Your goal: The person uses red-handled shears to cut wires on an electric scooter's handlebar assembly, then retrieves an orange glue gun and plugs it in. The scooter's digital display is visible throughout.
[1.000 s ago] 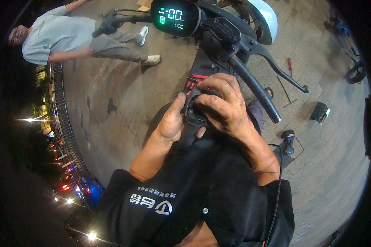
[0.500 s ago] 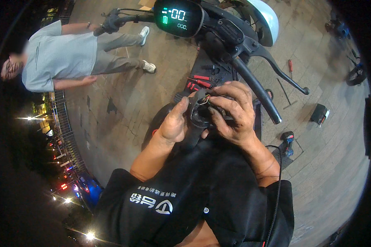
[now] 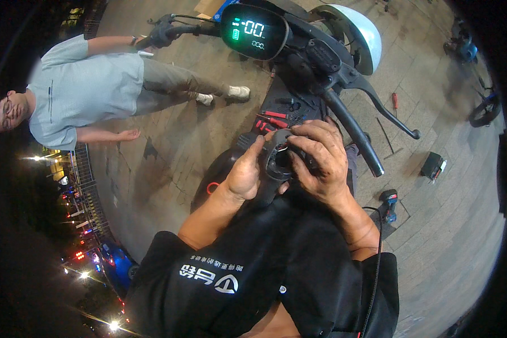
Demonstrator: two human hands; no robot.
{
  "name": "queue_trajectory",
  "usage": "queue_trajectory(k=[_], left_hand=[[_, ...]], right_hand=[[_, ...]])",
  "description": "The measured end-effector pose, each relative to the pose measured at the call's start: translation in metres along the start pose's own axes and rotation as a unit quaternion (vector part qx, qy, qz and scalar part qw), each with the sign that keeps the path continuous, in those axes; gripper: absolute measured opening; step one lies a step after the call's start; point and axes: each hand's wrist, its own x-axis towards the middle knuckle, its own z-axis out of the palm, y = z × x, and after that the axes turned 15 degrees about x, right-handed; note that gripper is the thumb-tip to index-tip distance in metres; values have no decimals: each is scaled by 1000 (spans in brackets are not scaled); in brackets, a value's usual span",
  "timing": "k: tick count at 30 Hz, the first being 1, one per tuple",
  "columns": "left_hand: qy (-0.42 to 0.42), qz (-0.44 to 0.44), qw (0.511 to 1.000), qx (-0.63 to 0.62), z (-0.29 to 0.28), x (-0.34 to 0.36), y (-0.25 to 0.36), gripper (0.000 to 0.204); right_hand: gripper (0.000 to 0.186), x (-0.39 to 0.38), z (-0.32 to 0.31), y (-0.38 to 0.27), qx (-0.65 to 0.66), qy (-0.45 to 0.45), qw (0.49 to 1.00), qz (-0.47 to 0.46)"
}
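Observation:
Close in front of my chest, a black throttle grip (image 3: 274, 183) with a hollow round housing is held between both hands. My left hand (image 3: 245, 173) wraps it from the left, with the thumb along its side. From the right, my right hand (image 3: 325, 163) pinches at the housing's upper rim with bent fingers. Little of the thin wire at the opening shows, and the fingers cover part of the housing. Beyond my hands stands a scooter's handlebar with a lit display (image 3: 254, 31). Its right end is a bare black tube (image 3: 352, 132) beside a brake lever (image 3: 380, 101).
Red-handled tools (image 3: 274, 118) lie on the scooter's footboard. On the paving to the right are a screwdriver (image 3: 395, 101), a thin rod (image 3: 385, 135), a black box (image 3: 432, 165) and a cordless drill (image 3: 388, 204). At the left, a person (image 3: 90, 87) stands near the other handlebar end.
My right fingers have shifted over the housing, and the coloured wires at its opening show less. The person at the left has moved their legs. The handlebar sits slightly lower in view.

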Motion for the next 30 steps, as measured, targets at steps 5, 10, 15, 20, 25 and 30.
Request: queue_trajectory(k=[5, 10, 15, 20, 25, 30], left_hand=[[13, 7, 1000, -9, 2, -1, -2, 53], [8, 5, 1000, -16, 8, -3, 6, 57], [-15, 18, 1000, -14, 4, -4, 5, 64], [4, 13, 1000, 4, 5, -1, 7, 69], [0, 11, 1000, 14, -1, 1, 11, 70], [9, 16, 999, 27, -6, 1, 15, 71]], right_hand=[[38, -1, 1, 0, 2, 1, 1000, -3], [38, 1, 3, -2, 4, 4, 1000, -1], [38, 4, 3, -4, 0, -4, 1000, 2], [37, 5, 3, 0, 5, 0, 1000, 1], [38, 7, 7, 2, 3, 13, 1000, 5], [41, -4, 7, -2, -32, 47, 998, -4]])
